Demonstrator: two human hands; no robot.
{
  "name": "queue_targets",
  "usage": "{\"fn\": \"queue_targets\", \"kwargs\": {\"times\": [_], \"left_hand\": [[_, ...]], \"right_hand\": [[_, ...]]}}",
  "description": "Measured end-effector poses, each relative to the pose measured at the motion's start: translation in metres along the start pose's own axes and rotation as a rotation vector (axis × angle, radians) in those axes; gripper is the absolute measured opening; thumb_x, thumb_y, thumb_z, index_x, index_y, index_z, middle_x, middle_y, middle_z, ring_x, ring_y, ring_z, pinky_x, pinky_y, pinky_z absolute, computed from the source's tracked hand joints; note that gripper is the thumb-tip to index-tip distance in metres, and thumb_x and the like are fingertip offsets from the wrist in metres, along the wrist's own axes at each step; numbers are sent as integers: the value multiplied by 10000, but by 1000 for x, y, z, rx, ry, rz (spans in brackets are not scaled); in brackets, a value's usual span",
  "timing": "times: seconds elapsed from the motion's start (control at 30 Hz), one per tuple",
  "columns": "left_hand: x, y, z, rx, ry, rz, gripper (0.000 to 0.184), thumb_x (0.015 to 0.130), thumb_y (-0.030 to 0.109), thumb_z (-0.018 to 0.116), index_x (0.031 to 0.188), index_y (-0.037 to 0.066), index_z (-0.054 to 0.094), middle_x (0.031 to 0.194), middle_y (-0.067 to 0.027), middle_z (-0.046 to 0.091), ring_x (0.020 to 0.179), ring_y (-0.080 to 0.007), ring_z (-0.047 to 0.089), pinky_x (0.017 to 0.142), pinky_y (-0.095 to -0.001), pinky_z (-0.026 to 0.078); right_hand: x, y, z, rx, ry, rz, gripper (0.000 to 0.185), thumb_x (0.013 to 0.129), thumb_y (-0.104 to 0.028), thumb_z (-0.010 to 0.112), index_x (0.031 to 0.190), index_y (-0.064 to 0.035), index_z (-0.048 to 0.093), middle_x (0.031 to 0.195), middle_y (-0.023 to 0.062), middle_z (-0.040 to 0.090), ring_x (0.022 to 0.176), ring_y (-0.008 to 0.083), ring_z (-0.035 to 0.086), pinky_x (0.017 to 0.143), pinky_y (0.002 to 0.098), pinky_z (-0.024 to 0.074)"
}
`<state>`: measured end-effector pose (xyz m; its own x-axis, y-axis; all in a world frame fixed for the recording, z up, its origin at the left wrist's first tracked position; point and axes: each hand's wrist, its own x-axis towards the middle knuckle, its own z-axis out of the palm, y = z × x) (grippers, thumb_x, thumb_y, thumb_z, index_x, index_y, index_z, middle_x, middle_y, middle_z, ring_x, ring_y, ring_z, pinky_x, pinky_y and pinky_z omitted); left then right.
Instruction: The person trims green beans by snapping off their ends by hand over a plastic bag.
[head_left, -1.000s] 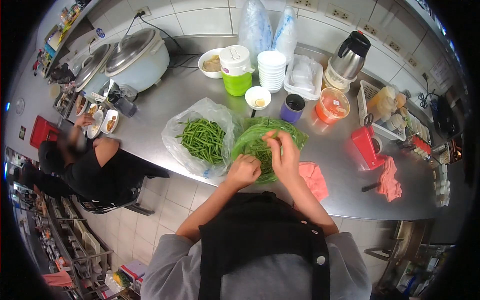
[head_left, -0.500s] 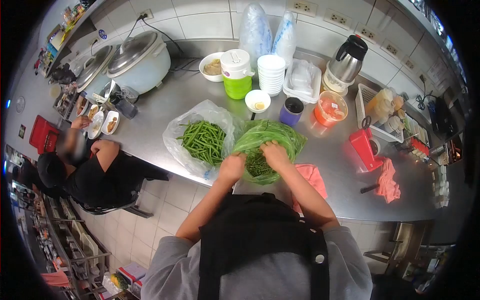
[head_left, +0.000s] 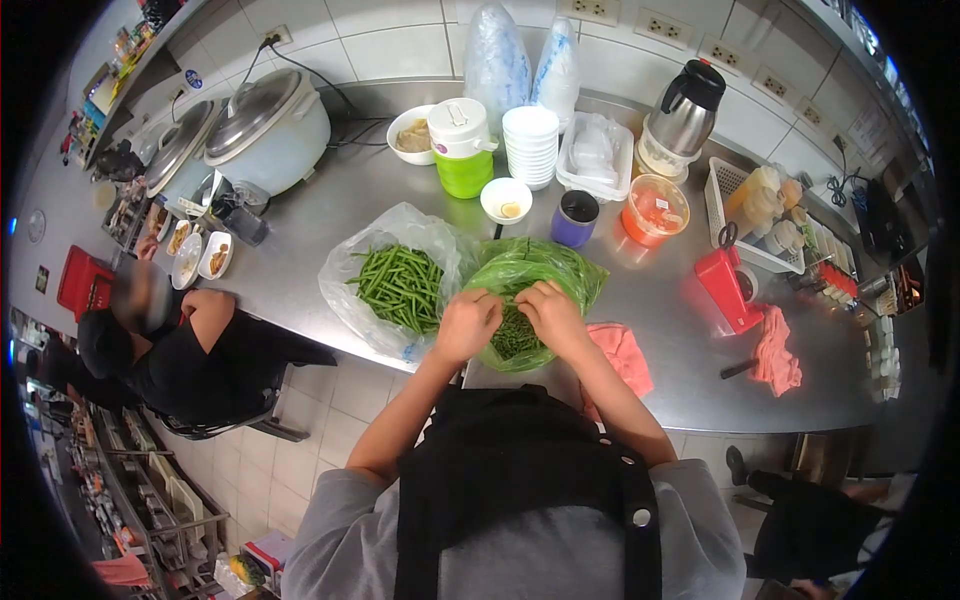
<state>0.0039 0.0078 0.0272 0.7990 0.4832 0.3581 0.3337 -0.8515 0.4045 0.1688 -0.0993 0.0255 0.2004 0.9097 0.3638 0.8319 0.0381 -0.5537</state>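
The steel surface [head_left: 680, 375] carries a clear plastic bag [head_left: 342, 250] that gapes open around a heap of whole green beans [head_left: 400, 288]. The heap lies to the left of the left hand [head_left: 468, 325] and slightly farther from the person's body than that hand, which is clearly the nearer one; the right hand [head_left: 555, 318] is on the far side of it. The beans' long axes point several ways, many slanting across the heap. Just beside the clear bag, to its right, is a green plastic bag [head_left: 578, 262] with short green pieces [head_left: 517, 338] heaped inside, and both hands are at its open mouth. Beyond the bags, a see-through tub [head_left: 655, 215] holds something orange, a larger white bowl [head_left: 396, 150] holds pale brownish food, and a small white bowl [head_left: 489, 207] holds a little yellowish item. A purple tumbler [head_left: 573, 228] has a dark top, so its contents cannot be told. At the finest scale, the fingers of each hand are bent and narrowly closed, and the two sets of fingertips face each other with a small gap over the green bag; whether a bean sits in either pinch cannot be told.
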Motion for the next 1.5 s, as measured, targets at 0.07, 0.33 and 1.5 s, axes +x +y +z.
{"fn": "queue_targets", "kwargs": {"times": [0.07, 0.33, 1.5], "left_hand": [[-1, 1, -3, -404, 87, -173, 153, 808, 65, 664, 949, 24, 710, 879, -114, 669, 799, -291, 652, 765, -360, 518], [-3, -8, 14, -966, -28, -419, 229, 966, 125, 565, 1084, -26, 692, 978, -91, 713, 920, -153, 656, 844, -283, 494], [-17, -15, 28, -201, -158, -212, 310, 909, 118, 503, 1171, 3, 624, 1145, -210, 650, 1066, -398, 609, 936, -455, 481]], "right_hand": [[-1, 0, 1, 177, -13, 123, 86, 844, -69, 661, 925, -50, 677, 918, 90, 664, 891, 267, 623, 782, 351, 509], [7, 7, -6, 1163, 119, 498, 161, 991, -108, 561, 1119, -15, 591, 1003, 81, 692, 840, 97, 608, 768, 238, 506], [50, -32, 27, -69, -178, 41, 210, 827, 1, 554, 1011, -33, 651, 1031, 121, 672, 960, 334, 642, 813, 417, 528]]}}
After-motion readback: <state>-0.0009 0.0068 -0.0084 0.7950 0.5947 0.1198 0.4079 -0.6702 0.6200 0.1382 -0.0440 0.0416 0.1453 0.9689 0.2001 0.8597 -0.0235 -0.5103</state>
